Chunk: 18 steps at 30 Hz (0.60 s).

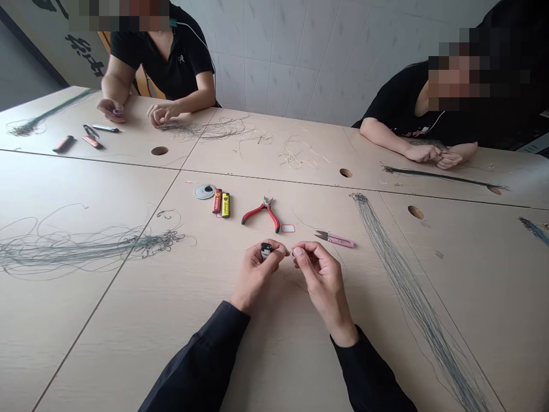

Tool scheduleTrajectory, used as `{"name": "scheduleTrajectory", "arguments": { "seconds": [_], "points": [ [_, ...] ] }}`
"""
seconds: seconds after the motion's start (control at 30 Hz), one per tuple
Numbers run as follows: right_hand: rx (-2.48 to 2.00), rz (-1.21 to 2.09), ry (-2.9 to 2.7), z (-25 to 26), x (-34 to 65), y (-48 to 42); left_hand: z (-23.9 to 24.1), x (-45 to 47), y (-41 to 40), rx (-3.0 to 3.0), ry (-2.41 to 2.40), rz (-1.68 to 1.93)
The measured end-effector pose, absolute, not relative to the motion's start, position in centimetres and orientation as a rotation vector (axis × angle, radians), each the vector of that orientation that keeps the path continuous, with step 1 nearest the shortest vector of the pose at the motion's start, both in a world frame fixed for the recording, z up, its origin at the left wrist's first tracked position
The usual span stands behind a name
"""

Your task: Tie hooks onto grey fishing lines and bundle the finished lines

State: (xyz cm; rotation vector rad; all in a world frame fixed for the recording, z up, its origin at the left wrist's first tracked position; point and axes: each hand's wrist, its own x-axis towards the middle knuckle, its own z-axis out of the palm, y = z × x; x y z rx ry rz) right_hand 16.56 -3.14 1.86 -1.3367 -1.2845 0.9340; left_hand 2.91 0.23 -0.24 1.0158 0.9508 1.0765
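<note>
Over the tabletop (128,343), left hand (255,274) grips a lighter (266,250), right hand (321,274) pinches thin line (293,254).

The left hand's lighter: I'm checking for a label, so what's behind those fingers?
The lighter shows a dark top; the fingers of the left hand hide the rest; any label is unseen.

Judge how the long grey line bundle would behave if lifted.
The thin grey line bundle would probably droop floppily, its strands lying loosely curved. It likely feels light, being so fine, and may snag, like the looped grey tangle at left.
</note>
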Motion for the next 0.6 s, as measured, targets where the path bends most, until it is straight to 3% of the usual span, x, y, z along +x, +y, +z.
{"name": "scheduleTrajectory", "arguments": {
  "seconds": [0.33,0.53,0.6],
  "points": [
    [-1.399,0.917,-1.199,2.1,17.4,-3.4,0.2,2.8,0.4,1.05,1.042,1.015],
    [-1.328,0.494,-0.932,8.5,23.9,-8.2,0.0,2.6,0.7,1.059,1.012,0.979],
    [-1.422,0.209,-0.865,11.9,27.0,-11.3,0.2,2.6,0.6,1.053,1.015,0.987]
  ]
}}
